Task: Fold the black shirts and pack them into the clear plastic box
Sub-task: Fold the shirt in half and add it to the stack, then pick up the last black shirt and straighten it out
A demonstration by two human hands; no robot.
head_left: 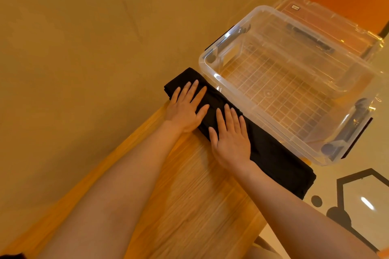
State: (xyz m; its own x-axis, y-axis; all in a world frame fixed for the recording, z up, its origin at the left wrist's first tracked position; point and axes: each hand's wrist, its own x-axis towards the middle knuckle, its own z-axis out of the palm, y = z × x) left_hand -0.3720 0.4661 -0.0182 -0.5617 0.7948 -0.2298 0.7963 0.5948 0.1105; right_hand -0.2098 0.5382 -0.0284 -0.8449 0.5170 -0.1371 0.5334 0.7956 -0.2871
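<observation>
Seen from the head camera, a person is pressing a black shirt point(259, 143), folded into a long strip, flat on the wooden counter point(189, 195), the left hand point(186, 108) and right hand point(230, 136) lying side by side with fingers straight, gripping nothing. The clear plastic box point(212, 69) is sitting just beside the strip, nothing inside. The fold appears unfinished; halving the strip likely comes next.
</observation>
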